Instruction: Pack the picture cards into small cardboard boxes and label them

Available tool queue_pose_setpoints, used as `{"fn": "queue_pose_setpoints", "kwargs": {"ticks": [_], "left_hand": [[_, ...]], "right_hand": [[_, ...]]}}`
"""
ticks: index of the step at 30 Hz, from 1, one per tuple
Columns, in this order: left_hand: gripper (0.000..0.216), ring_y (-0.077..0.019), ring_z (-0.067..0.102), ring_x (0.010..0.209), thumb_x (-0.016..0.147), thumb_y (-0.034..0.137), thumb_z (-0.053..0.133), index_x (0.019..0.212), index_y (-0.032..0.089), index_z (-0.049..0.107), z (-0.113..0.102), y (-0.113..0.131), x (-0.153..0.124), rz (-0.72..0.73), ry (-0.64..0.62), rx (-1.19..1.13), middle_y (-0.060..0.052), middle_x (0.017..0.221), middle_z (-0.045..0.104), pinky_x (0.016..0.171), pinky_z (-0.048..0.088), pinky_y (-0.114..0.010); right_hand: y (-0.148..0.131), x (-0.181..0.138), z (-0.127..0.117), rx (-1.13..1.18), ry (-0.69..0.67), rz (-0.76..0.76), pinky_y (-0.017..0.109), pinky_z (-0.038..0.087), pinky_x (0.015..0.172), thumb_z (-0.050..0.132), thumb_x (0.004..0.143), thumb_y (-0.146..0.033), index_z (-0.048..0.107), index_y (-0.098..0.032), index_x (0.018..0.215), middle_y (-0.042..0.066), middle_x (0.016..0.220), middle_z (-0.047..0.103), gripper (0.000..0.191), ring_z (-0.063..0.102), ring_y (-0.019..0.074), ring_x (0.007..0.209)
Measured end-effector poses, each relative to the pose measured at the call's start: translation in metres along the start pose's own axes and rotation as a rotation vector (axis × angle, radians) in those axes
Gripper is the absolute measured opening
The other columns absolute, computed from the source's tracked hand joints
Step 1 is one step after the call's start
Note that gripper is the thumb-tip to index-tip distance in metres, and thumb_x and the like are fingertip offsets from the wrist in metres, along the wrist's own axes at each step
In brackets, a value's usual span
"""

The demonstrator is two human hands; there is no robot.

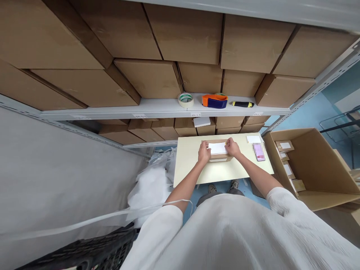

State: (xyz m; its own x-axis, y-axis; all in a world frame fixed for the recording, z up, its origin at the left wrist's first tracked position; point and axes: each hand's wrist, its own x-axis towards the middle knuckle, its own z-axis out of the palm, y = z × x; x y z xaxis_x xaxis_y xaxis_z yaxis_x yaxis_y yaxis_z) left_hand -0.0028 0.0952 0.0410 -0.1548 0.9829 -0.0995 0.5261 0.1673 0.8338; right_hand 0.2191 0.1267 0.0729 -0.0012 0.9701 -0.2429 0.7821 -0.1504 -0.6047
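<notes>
On the pale table point(185, 165) lies a small cardboard box point(230, 158) with a white label along its near side. A white sheet of paper or label point(217, 148) is stretched over its top. My left hand point(204, 151) pinches the left end of this sheet, fingers closed. At the right end, my right hand point(232, 147) pinches the sheet in the same way. Whether the sheet touches the box all along cannot be made out. To the right of my hands lie a phone point(259, 152) with a pinkish screen and a white card or label stack point(253, 139).
Shelves of cardboard boxes point(185, 33) rise in front. A tape roll point(186, 99), an orange-and-blue tape dispenser point(215, 101) and a black-and-yellow cutter point(242, 104) sit on the shelf edge. A large carton point(323, 161) with small boxes stands right; white plastic bags point(152, 183) lie left.
</notes>
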Motion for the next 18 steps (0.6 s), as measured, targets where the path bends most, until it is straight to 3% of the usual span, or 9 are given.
{"fn": "queue_pose_setpoints", "kwargs": {"ticks": [12,18], "left_hand": [[0.036,-0.0263,0.068,0.103,0.098,0.008,0.056,0.130,0.023,0.057,-0.002,0.001,-0.005,0.116,-0.081,0.263,-0.011,0.125,0.066,0.092,0.056,-0.040],[0.033,-0.0351,0.063,0.123,0.098,0.011,0.055,0.127,0.021,0.066,-0.009,0.007,-0.010,0.226,-0.090,0.504,-0.017,0.132,0.065,0.106,0.052,-0.049]], "right_hand": [[-0.001,0.000,0.009,-0.188,-0.006,-0.068,0.032,0.039,0.076,0.053,0.096,-0.013,0.050,-0.026,0.109,0.000,0.087,0.068,0.019,0.063,0.0239,0.082],[-0.005,-0.008,0.011,-0.394,0.074,-0.123,0.039,0.045,0.092,0.056,0.098,-0.018,0.060,-0.021,0.113,0.013,0.118,0.070,0.016,0.061,0.0307,0.111]]}}
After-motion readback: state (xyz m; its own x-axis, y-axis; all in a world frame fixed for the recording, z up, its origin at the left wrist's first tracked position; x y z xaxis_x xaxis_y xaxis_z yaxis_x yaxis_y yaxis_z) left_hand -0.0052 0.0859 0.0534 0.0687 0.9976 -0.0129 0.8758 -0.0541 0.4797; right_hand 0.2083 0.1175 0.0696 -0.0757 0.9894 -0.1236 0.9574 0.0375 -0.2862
